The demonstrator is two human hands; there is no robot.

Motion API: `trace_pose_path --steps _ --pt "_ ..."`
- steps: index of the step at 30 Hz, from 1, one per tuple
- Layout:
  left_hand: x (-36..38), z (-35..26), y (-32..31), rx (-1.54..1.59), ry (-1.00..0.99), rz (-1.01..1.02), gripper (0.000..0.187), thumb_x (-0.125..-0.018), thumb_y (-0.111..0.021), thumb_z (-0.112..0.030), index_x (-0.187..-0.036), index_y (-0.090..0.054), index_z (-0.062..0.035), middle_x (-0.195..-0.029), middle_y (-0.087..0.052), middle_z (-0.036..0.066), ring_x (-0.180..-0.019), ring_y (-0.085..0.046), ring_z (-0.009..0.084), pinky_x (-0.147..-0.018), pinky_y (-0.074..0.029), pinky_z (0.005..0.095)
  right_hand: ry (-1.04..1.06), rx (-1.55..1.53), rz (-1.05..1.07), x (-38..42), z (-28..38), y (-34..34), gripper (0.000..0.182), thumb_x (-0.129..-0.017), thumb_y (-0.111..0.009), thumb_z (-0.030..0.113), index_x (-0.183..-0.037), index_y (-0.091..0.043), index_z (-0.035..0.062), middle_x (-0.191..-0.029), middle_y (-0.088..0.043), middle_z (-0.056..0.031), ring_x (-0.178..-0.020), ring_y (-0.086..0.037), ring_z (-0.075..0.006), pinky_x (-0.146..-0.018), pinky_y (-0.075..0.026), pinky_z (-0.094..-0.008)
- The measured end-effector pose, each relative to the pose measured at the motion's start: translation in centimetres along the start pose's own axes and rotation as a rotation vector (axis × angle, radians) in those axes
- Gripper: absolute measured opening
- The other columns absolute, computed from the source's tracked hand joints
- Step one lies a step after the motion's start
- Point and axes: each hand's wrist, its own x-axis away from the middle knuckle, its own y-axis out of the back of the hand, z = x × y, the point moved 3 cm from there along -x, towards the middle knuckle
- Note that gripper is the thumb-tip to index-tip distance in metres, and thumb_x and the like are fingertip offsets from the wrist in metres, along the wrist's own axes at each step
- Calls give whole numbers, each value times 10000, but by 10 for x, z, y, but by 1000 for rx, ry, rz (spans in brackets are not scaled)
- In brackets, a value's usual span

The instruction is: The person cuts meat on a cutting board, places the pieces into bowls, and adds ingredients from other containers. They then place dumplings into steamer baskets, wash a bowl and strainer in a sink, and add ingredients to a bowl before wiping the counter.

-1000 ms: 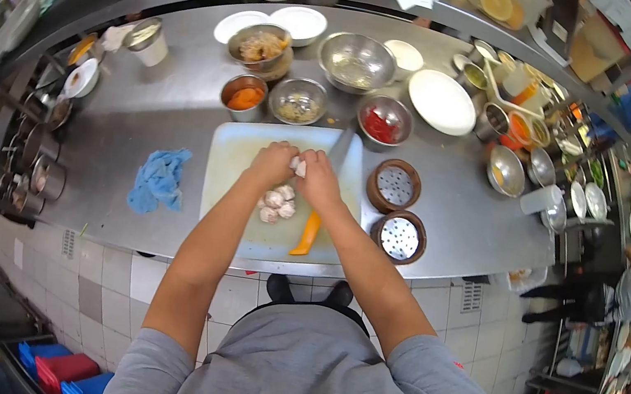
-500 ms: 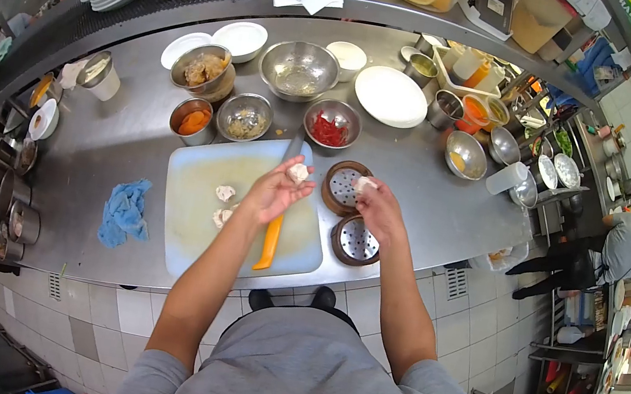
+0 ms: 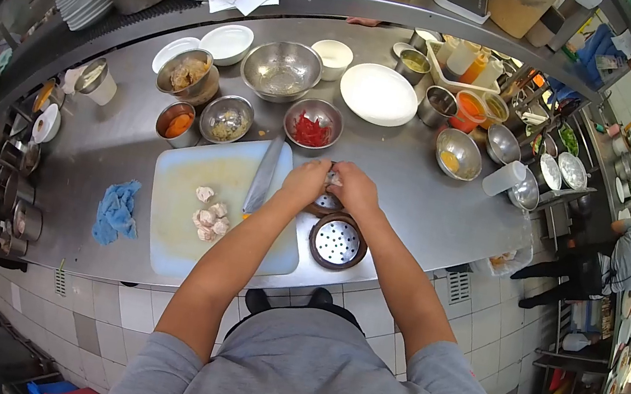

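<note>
Fingers of both hands were bunched together over the upper steamer basket (image 3: pixel 325 201) — L hand (image 3: pixel 306 181) & R hand (image 3: pixel 355 188) touching; can't tell what they pinched. Second basket (image 3: pixel 338 242) sat just below; dumplings (image 3: pixel 210 214) lay on cutting board (image 3: pixel 182 246) by knife (image 3: pixel 262 176).

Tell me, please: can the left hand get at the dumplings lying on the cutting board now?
Probably yes. The left hand is over the upper steamer basket, beside the cutting board. The dumplings lie uncovered; only the knife lies between, flat, easy to pass over.
</note>
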Motion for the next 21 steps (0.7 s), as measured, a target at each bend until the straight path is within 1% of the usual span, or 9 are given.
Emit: trace_pose_path --steps 2,3,5,9,11,15,16,17,21 --pt "-2 3 -2 -191 -36 34 399 -754 -731 -70 -1131 -598 -52 -1088 -646 167 -1058 -627 352 -897 -509 453 65 72 20 -6 -1 -3 373 -732 -745 96 -1069 -586 79 -1068 -612 -132 -996 -626 -340 -811 -540 -432" --pt "1 5 1 -192 -28 34 399 -754 -731 -70 -1131 -598 -52 -1088 -646 167 -1058 -627 352 -897 -509 453 126 145 40 -7 -3 -7 327 -746 -721 94 -1045 -590 81 -1048 -604 -122 -997 -625 -331 -809 -540 -441" --pt "9 6 9 -201 -160 -1 398 -783 -723 -112 -1156 -592 -72 -1084 -651 139 -1047 -632 346 -895 -511 452 167 158 38 -8 -9 -13 289 -776 -676 84 -1052 -589 82 -1049 -600 -120 -993 -622 -329 -810 -542 -439" --pt "10 17 16 -84 -139 -105 390 -781 -708 -85 -1150 -583 -66 -1099 -656 154 -1037 -634 380 -864 -527 452 228 168 44 -8 -12 -12 211 -859 -552 72 -1067 -581 83 -1047 -579 -123 -986 -617 -330 -806 -545 -436" --pt "5 16 18 -17 -18 -6 470 -776 -740 -157 -1205 -562 -87 -1155 -657 138 -1069 -630 340 -879 -516 456 206 170 19 -9 -7 -10 202 -861 -551 80 -1062 -581 82 -1043 -566 -124 -993 -614 -329 -805 -545 -438" --pt "0 10 25 -73 -6 68 496 -784 -730 -151 -1234 -530 -87 -1144 -669 151 -1079 -631 341 -875 -515 454 127 238 37 -10 2 -6 172 -883 -532 105 -1046 -578 78 -1029 -529 -125 -1012 -602 -329 -813 -544 -443" --pt "0 10 23 -129 -78 89 494 -792 -721 -160 -1239 -523 -89 -1121 -675 155 -1065 -639 344 -870 -517 459 128 239 36 -11 1 -9 172 -883 -532 105 -1046 -578 78 -1029 -529 -125 -1012 -602 -329 -813 -544 -443" --pt "0 9 20 -185 -153 111 492 -799 -711 -169 -1244 -515 -90 -1099 -682 158 -1051 -647 348 -864 -519 464 106 213 19 -11 0 -10 200 -867 -553 85 -1065 -580 79 -1045 -534 -130 -1024 -598 -336 -835 -539 -445" --pt "-10 15 16 -217 -115 119 554 -782 -720 -167 -1279 -485 -96 -1078 -688 167 -1013 -659 356 -843 -524 455 109 42 -40 -5 -2 -5 346 -797 -623 18 -1134 -590 85 -1115 -546 -148 -1071 -582 -363 -901 -516 -446"
